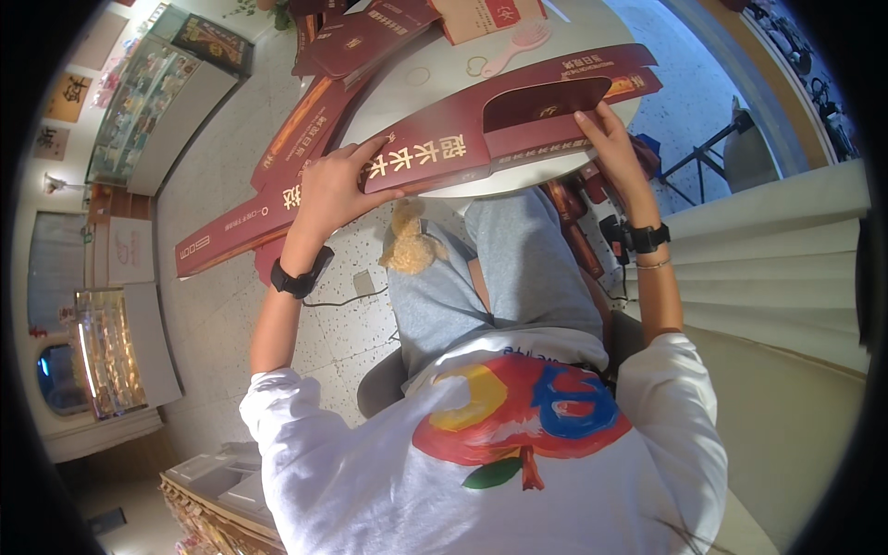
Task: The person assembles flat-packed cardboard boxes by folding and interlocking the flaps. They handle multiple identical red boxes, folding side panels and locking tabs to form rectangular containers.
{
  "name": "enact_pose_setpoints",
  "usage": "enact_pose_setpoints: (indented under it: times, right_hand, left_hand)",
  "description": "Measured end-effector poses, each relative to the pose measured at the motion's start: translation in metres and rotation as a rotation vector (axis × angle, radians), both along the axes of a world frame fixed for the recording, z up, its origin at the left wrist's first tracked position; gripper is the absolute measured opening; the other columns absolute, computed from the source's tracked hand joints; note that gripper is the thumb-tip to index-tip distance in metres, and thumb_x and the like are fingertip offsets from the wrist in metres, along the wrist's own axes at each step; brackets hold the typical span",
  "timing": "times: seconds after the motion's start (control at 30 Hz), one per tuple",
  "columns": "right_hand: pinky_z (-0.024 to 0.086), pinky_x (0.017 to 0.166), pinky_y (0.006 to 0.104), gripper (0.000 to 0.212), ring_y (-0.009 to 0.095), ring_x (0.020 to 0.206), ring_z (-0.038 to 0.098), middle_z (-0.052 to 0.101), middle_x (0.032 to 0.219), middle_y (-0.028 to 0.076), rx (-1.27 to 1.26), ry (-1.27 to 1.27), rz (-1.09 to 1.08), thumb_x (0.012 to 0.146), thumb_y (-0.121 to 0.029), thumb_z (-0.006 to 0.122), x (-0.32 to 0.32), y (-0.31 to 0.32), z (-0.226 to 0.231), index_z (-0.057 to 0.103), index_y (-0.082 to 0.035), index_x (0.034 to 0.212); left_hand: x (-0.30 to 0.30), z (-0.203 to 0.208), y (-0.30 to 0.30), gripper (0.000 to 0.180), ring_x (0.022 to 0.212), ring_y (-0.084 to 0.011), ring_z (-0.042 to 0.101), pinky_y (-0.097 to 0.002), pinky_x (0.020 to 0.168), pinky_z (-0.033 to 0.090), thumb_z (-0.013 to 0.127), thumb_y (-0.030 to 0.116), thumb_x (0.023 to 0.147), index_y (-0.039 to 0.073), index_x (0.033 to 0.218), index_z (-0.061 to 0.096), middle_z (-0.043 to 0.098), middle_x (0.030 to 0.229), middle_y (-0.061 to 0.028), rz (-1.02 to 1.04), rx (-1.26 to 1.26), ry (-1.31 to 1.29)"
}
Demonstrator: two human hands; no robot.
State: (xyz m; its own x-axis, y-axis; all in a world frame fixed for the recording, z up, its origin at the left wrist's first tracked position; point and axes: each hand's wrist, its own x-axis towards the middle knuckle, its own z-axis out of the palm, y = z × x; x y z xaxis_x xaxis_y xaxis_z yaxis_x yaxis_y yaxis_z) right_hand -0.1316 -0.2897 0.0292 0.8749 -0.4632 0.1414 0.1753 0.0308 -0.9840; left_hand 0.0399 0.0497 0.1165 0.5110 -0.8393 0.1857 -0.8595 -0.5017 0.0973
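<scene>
A long, narrow dark-red cardboard box point(416, 157) with pale printing spans the near side of the round table and sticks out past its left edge. Toward its right end is a cut-out opening point(546, 104) with a dark interior. My left hand point(340, 192) grips the box left of its middle, thumb along the lower edge and index finger across the printed face; its other fingers are partly hidden. By the opening's right end, my right hand point(612, 148) holds the box's edge between thumb and fingers. Black bands are on both wrists.
On the white round table point(435, 69) lie a pink hairbrush point(523, 44), a ring-shaped item point(476, 66) and more dark-red cardboard pieces point(365, 39). A small tan plush toy point(410, 242) rests by my knee. A folding metal stand point(708, 157) is at the right, glass display cases point(143, 102) at the left.
</scene>
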Motion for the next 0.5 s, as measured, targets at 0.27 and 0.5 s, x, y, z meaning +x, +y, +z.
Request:
enact_pose_setpoints:
  times: [0.27, 0.5]
  right_hand:
    - [0.041, 0.099, 0.0269, 0.043, 0.011, 0.113, 0.054, 0.060, 0.124, 0.006, -0.064, 0.067, 0.159, 0.095, -0.021, 0.062, -0.001, -0.024, -0.004, 0.051, 0.000, 0.131]
    - [0.038, 0.103, 0.0289, 0.054, 0.015, 0.120, 0.051, 0.055, 0.132, 0.009, -0.172, 0.055, 0.079, 0.093, -0.021, 0.064, 0.000, -0.011, 0.000, 0.044, -0.001, 0.139]
  left_hand:
    - [0.000, -0.001, 0.001, 0.075, 0.070, -0.0256, 0.065, -0.0366, 0.061, 0.050, 0.077, 0.057, 0.066, 0.017, 0.127, 0.062, 0.064, 0.078, -0.0072, 0.005, -0.033, 0.010]
    - [0.002, -0.007, 0.000, 0.076, 0.073, -0.0276, 0.065, -0.0384, 0.062, 0.050, 0.075, 0.058, 0.068, 0.012, 0.125, 0.061, 0.064, 0.083, -0.0091, -0.063, -0.097, -0.026]
